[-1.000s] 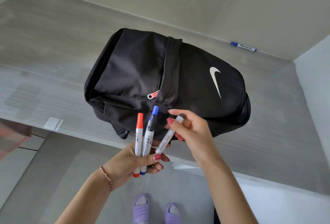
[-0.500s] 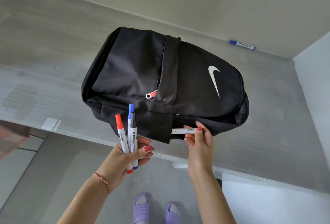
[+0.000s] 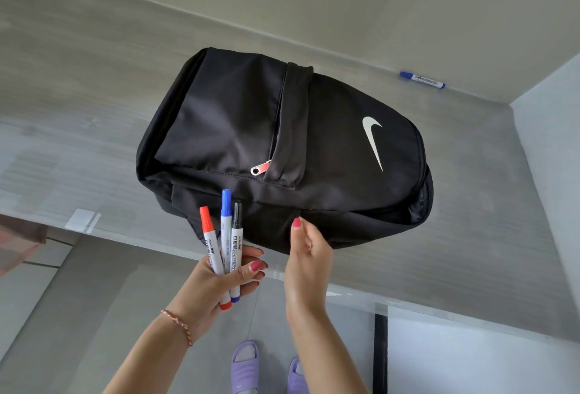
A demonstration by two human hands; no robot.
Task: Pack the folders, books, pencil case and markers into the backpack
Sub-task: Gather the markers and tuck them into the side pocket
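The soft black backpack [image 3: 282, 149] lies at the desk's [image 3: 78, 105] front edge. The left hand [image 3: 219, 280] grips three light, slick whiteboard markers [image 3: 224, 243] mid-barrel. The right hand [image 3: 309, 252], relaxed and empty, touches its side.

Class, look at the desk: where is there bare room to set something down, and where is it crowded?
Bare desk lies left of the backpack, and right of it, below the lone blue marker. The near edge is crowded: both hands work there.
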